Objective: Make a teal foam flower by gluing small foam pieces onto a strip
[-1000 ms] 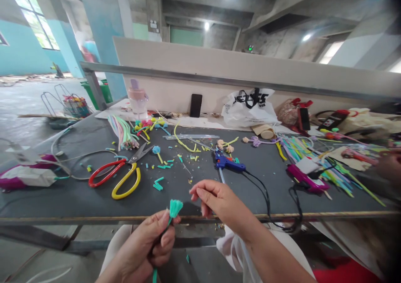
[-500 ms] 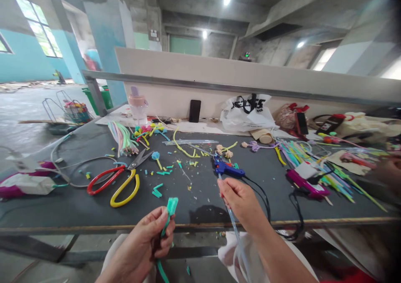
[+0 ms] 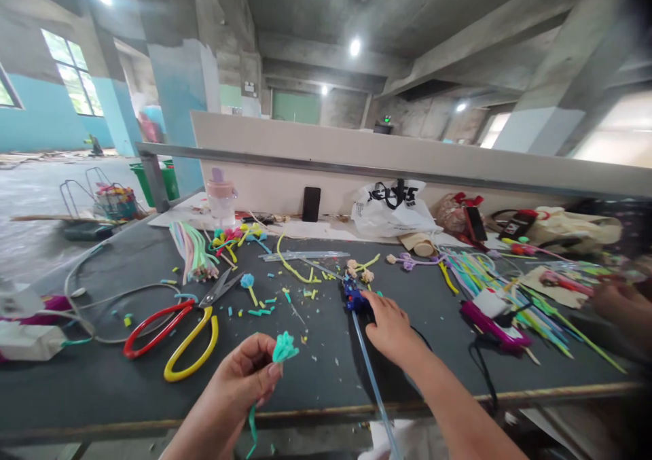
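Observation:
My left hand (image 3: 250,372) pinches a green chenille stem bundle (image 3: 285,346) between thumb and fingers; its short ends fan out at the top and a long tail hangs below. My right hand (image 3: 391,325) is closed over the handle of the blue glue gun (image 3: 352,295), its fingertips partly hidden. A long clear glue stick (image 3: 371,368) runs from the back of the gun past the table's front edge. Left of the gun lie scissors (image 3: 191,341) with one red and one yellow handle. A small blue-topped flower (image 3: 247,282) and cut stem pieces (image 3: 259,312) lie nearby.
Chenille stems (image 3: 191,253) lie at the back left, with more stems (image 3: 473,273) at the right beside a magenta glue gun (image 3: 496,327). A bottle (image 3: 221,198), a phone (image 3: 311,204) and a white bag (image 3: 390,208) line the back. Another person's hand (image 3: 619,304) shows at the right edge.
My right hand has moved from the glue stick up onto the blue glue gun. The green bundle's top has turned and now looks more spread. The view has tilted up slightly.

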`<state>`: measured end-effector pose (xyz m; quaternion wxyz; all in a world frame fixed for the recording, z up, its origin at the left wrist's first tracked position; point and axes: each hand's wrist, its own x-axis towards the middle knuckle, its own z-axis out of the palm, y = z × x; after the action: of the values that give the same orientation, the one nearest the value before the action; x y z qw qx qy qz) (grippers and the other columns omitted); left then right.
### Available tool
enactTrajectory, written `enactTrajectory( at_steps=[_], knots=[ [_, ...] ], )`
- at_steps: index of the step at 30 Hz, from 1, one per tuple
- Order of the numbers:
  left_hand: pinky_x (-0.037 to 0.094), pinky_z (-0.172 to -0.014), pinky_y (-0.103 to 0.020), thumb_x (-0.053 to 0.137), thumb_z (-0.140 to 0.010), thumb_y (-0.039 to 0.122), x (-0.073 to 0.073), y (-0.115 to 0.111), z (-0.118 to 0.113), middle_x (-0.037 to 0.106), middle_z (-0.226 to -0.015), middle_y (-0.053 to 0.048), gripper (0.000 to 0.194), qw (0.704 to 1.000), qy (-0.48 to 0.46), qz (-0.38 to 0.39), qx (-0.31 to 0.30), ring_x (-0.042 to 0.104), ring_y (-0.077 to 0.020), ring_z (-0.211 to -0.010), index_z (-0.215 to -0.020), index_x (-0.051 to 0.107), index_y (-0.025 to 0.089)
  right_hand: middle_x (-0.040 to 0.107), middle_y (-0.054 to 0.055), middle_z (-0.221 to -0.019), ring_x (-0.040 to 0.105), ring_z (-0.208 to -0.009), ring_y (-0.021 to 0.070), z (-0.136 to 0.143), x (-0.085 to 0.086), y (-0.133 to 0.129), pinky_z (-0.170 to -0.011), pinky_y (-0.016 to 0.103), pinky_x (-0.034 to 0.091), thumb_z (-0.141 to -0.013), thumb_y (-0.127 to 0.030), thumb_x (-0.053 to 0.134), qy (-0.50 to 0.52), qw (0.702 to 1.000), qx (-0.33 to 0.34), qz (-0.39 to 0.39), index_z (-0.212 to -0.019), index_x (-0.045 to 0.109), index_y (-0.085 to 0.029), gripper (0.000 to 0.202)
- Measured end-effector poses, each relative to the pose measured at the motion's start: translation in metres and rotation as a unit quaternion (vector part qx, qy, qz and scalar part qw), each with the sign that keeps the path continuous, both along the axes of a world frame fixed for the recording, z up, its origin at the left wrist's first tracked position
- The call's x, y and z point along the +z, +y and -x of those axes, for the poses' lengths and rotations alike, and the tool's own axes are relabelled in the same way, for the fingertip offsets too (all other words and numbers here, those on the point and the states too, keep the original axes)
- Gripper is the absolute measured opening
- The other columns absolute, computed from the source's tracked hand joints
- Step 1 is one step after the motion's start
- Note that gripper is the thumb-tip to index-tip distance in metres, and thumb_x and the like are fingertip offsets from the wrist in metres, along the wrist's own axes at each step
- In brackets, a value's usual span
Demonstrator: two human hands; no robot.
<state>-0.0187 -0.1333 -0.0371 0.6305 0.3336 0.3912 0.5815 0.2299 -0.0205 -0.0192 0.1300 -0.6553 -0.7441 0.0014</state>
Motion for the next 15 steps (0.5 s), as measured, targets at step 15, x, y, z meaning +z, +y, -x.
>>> enactTrajectory(
  at_steps=[15],
  knots=[
    [0.017,-0.037,-0.013,0.061,-0.079,0.02,-0.001,0.04,-0.013,0.047,-0.07,0.001,0.008,0.983,-0.139,0.011,-0.119,0.036,-0.0029,-0.05,-0.079,0.055,0.015,0.058,0.007,-0.122,0.052,-0.108,0.0267,-0.018,-0.007,0.026,-0.091,0.044,0.033,-0.076,-0.02,0.051,-0.037,0.999,0.015,-0.001,-0.118,0.054,-0.024,0.042]
  ],
)
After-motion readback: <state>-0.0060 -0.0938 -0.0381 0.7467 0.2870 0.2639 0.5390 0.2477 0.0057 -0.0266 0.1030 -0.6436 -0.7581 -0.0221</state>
